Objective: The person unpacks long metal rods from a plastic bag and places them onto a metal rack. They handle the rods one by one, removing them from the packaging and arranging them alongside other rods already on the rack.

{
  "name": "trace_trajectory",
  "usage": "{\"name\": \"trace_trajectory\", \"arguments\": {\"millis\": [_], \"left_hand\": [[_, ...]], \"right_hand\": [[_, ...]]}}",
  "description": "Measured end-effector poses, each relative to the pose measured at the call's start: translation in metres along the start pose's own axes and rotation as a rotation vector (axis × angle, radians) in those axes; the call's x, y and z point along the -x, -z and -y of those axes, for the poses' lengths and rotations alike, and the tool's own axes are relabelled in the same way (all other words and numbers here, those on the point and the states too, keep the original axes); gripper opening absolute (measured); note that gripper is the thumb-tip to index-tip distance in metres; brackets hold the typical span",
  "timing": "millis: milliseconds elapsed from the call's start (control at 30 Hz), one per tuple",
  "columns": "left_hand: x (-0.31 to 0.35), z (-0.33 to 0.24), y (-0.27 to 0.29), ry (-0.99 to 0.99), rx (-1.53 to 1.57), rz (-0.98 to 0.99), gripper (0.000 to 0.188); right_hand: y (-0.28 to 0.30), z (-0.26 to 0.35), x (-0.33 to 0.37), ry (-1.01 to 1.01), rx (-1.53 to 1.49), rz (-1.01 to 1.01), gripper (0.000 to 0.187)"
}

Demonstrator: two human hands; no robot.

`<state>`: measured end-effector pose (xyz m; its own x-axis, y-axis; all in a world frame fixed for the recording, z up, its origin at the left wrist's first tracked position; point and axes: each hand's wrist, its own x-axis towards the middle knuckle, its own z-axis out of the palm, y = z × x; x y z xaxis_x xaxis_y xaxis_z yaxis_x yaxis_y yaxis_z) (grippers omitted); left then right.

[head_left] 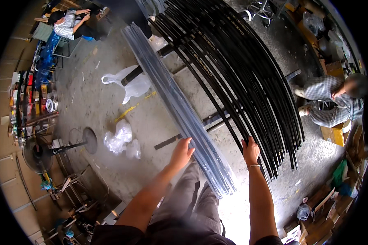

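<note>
A long bundle of rods in clear plastic sleeves (173,96) slants across the middle, from far left to near right. At its left edge, my left hand (180,154) has its thumb and index finger apart, the fingertips touching the plastic. Many long black poles (233,69) with gold markings lie side by side to the right of the bundle. My right hand (252,152) is closed round the near part of a pole at the left side of this group; how many poles it grips is hidden. A bracelet circles my right wrist.
Dark support bars (167,141) run beneath the poles and bundle. Crumpled plastic (120,139) and a white plastic bag (131,83) lie to the left, near a standing fan (89,141). People sit at far left (67,26) and right (325,96), beside a yellow carton (333,134).
</note>
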<state>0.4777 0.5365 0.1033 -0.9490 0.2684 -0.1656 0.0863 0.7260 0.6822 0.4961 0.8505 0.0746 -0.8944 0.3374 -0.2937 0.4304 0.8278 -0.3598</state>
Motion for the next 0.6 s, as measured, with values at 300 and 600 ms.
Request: {"name": "trace_trajectory", "arguments": {"millis": [300,600], "left_hand": [[0.010,0.005,-0.006,0.117,0.191,0.065,0.040],[0.008,0.012,-0.024,0.258,0.382,0.103,0.038]], "right_hand": [[-0.003,0.021,0.037,0.159,-0.070,-0.185,0.050],[-0.074,-0.030,0.144,-0.119,-0.390,0.351,0.023]]}}
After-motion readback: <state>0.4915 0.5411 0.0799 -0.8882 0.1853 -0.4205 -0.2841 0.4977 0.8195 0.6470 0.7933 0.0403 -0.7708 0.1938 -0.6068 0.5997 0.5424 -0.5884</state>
